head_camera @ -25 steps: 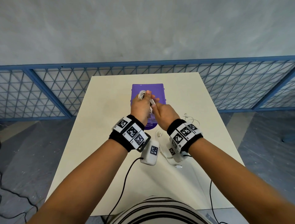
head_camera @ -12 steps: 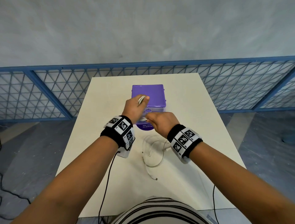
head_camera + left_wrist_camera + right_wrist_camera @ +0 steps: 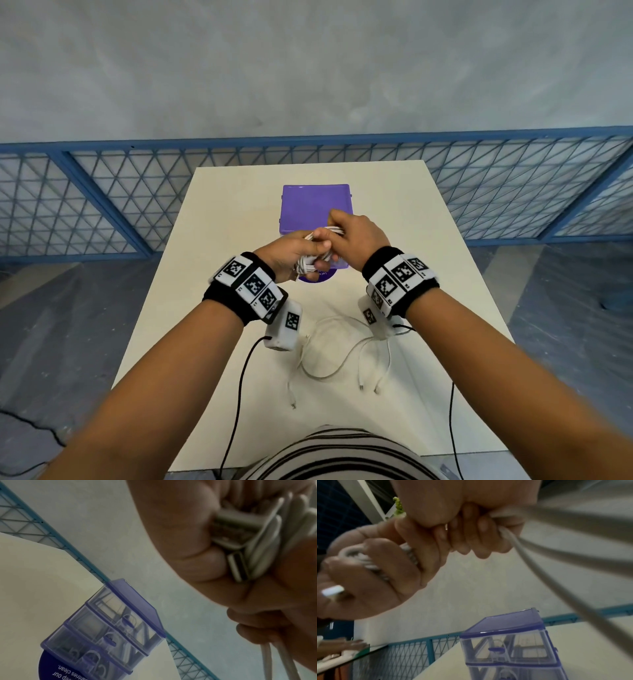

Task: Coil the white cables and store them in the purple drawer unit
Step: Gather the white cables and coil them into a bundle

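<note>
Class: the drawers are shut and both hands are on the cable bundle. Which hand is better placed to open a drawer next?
Probably the right hand: it only pinches one strand, while the left hand grips the whole bundle.

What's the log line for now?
left hand: grips coil | right hand: pinches cable | drawers: closed | loose cables: on table

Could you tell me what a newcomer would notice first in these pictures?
Probably the two hands meeting mid-table: the left hand grips a bundle of coiled white cable while the right hand pinches its loops. Just behind stands the purple drawer unit; loose white cables sprawl on the table nearer the person.
</note>
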